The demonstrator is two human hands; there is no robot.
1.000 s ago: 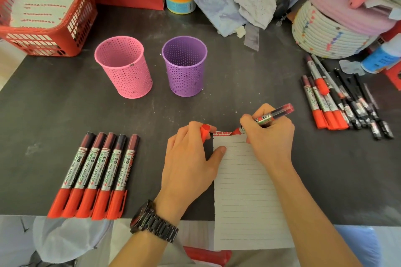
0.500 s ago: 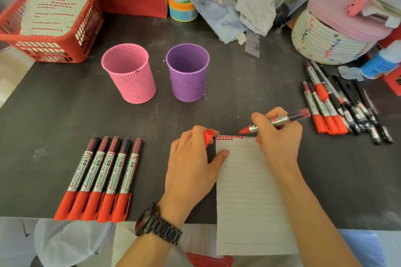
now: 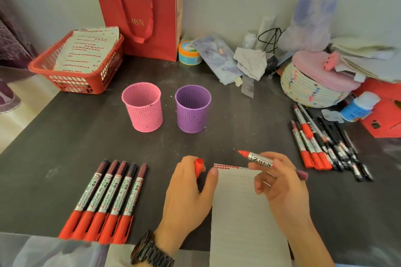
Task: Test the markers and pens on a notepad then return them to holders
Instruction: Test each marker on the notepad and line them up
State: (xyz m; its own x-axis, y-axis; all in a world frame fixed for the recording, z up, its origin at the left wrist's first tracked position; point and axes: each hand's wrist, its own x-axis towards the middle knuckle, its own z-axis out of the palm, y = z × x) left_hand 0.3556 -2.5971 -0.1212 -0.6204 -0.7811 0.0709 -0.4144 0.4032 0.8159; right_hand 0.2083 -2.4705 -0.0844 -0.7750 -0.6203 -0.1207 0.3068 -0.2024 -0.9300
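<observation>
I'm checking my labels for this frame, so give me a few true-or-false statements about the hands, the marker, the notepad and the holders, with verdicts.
1. The right hand holds an uncapped marker. True.
2. The marker's tip rests on the notepad. False: the tip points off the pad, beyond its top edge.
3. The left hand holds a red cap. True.
4. The purple holder is full of pens. False: no pens show in it.
5. The notepad is blank. False: red marks run along its top edge.
6. Left of the notepad lie five markers side by side. True.
</observation>
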